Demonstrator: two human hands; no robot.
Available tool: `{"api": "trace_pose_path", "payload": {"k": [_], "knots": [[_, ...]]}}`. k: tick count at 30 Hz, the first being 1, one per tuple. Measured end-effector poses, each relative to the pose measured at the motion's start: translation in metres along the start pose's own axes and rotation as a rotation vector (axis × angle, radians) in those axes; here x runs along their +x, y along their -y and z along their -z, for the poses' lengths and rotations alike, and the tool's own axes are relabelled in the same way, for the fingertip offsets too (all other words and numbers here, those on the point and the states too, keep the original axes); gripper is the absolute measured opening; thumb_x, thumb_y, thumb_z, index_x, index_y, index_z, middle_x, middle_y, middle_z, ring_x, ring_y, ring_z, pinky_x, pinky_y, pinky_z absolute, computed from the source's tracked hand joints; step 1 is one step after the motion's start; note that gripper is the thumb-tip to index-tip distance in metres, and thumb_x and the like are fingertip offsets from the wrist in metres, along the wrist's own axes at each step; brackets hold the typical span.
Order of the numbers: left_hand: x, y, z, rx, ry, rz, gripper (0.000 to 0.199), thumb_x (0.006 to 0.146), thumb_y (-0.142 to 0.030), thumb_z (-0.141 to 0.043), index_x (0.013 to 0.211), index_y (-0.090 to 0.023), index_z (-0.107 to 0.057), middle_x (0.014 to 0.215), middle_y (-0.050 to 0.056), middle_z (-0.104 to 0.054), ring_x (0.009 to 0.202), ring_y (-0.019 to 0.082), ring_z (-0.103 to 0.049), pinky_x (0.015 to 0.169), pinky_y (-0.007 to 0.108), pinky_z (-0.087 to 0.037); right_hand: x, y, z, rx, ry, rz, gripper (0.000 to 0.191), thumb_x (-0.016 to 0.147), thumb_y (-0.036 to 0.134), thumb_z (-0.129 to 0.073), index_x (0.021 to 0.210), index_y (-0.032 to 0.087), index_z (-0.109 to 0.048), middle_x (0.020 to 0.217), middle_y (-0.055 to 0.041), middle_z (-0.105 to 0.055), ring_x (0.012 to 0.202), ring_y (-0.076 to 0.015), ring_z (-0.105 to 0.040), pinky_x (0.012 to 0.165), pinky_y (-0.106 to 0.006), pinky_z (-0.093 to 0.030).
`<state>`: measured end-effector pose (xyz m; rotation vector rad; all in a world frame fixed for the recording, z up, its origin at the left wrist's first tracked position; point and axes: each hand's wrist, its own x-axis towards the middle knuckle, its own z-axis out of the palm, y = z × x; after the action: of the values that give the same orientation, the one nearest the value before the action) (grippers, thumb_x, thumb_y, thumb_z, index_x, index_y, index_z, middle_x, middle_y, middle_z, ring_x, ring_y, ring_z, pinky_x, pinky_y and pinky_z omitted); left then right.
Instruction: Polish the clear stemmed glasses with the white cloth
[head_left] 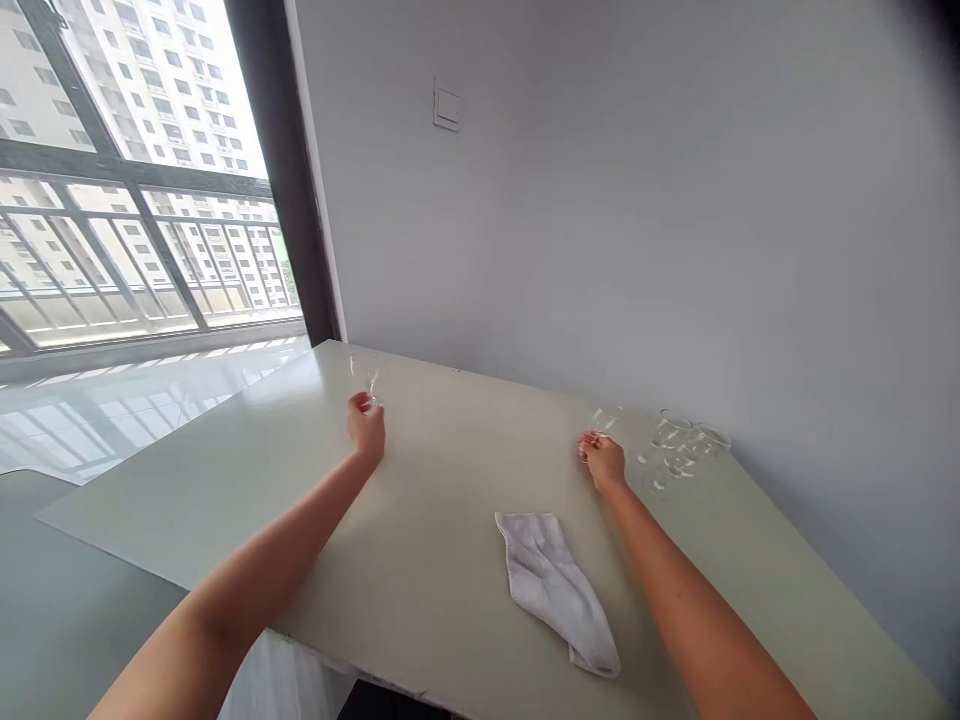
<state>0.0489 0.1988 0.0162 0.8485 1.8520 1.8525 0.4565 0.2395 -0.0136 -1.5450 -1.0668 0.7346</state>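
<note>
l hand [366, 425] grip clamped on clear stemmed glass [368, 380], r hand [603, 462] grip clamped on 2nd clear glass [604, 422]. group of clear glasses [679, 445] at r hand's 3 o'clock, white cloth [555, 590] at its 7 o'clock, all on pale worktop [450, 480].

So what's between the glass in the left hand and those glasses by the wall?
In the head view, the right hand and the glass it holds.
</note>
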Motion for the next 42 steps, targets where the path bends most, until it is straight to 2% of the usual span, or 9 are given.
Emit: {"api": "trace_pose_path", "payload": {"k": [4,6,8,14,21,26,32,37,42], "knots": [[-0.082,-0.018,-0.034,-0.045,0.487,-0.075,0.032,0.067,-0.025,-0.062,0.098,-0.021,-0.059,0.094,0.005,-0.064,0.088,0.018,-0.06,0.079,0.032,-0.047,-0.067,0.036,-0.035,0.023,0.27,0.114,0.036,0.063,0.021,-0.057,0.097,0.013,-0.057,0.077,-0.0042,-0.066,0.047,-0.0085,-0.048,0.048,-0.024,-0.043],[-0.12,-0.029,-0.048,-0.042,0.789,-0.157,0.041,0.066,-0.029,-0.066,0.105,-0.022,-0.057,0.103,0.006,-0.064,0.097,0.02,-0.058,0.083,0.033,-0.046,-0.103,0.055,-0.047,0.023,0.413,0.176,0.037,0.067,0.022,-0.056,0.104,0.016,-0.057,0.075,-0.0008,-0.066,0.049,-0.0091,-0.05,0.05,-0.024,-0.044],[-0.15,-0.039,-0.057,-0.043,0.926,-0.172,0.047,0.067,-0.034,-0.066,0.111,-0.022,-0.053,0.11,0.007,-0.062,0.099,0.021,-0.058,0.081,0.034,-0.046,-0.13,0.07,-0.051,-0.004,0.531,0.23,0.022,0.072,0.023,-0.054,0.091,0.017,-0.063,0.065,0.0019,-0.063,0.049,-0.0099,-0.051,0.051,-0.025,-0.043],[-0.173,-0.048,-0.057,-0.098,0.81,-0.129,0.043,0.073,-0.037,-0.06,0.11,-0.021,-0.046,0.095,0.006,-0.066,0.084,0.018,-0.062,0.073,0.032,-0.046,-0.174,0.082,-0.001,-0.182,0.513,0.366,0.016,0.077,0.028,-0.055,0.088,0.023,-0.065,0.08,-0.0015,-0.061,0.062,-0.0137,-0.052,0.064,-0.031,-0.04],[-0.15,-0.035,-0.042,0.002,0.673,-0.069,0.04,0.074,-0.037,-0.055,0.108,-0.02,-0.043,0.087,0.002,-0.06,0.06,0.01,-0.056,0.06,0.027,-0.044,-0.229,0.025,0.033,-0.631,0.484,0.518,0.023,0.064,0.04,-0.069,0.079,0.024,-0.065,0.088,-0.0096,-0.06,0.084,-0.0308,-0.052,0.068,-0.041,-0.04],[-0.158,-0.02,-0.039,0.128,0.74,-0.142,0.038,0.074,-0.038,-0.055,0.106,-0.022,-0.044,0.086,0.001,-0.061,0.063,0.012,-0.054,0.056,0.025,-0.04,-0.203,0.018,0.04,-0.145,0.326,0.152,0.028,0.08,0.045,-0.048,0.072,0.021,-0.06,0.068,-0.0036,-0.059,0.065,-0.0208,-0.056,0.06,-0.033,-0.044],[-0.168,-0.012,-0.036,0.336,0.809,-0.428,0.051,0.077,-0.032,-0.05,0.124,-0.029,-0.031,0.088,-0.001,-0.059,0.061,0.012,-0.051,0.058,0.027,-0.039,-0.177,0.032,0.052,0.48,0.213,-0.252,0.041,0.077,0.056,-0.046,0.096,0.021,-0.058,0.082,-0.0077,-0.065,0.073,-0.0234,-0.062,0.054,-0.033,-0.047],[-0.172,-0.01,-0.036,0.388,0.761,-0.611,0.06,0.077,-0.039,-0.054,0.13,-0.028,-0.027,0.089,0.001,-0.057,0.078,0.017,-0.055,0.071,0.033,-0.042,-0.182,0.056,0.038,0.611,0.05,-0.091,0.033,0.077,0.05,-0.052,0.097,0.025,-0.056,0.093,-0.0054,-0.062,0.09,-0.0207,-0.057,0.068,-0.03,-0.047],[-0.169,-0.009,-0.035,0.421,0.713,-0.801,0.059,0.078,-0.039,-0.054,0.13,-0.025,-0.029,0.093,0.005,-0.058,0.09,0.021,-0.055,0.08,0.036,-0.038,-0.194,0.074,0.006,0.35,0.327,0.121,0.035,0.079,0.053,-0.05,0.068,0.02,-0.056,0.07,-0.0018,-0.052,0.073,-0.0164,-0.05,0.064,-0.027,-0.04]]}}
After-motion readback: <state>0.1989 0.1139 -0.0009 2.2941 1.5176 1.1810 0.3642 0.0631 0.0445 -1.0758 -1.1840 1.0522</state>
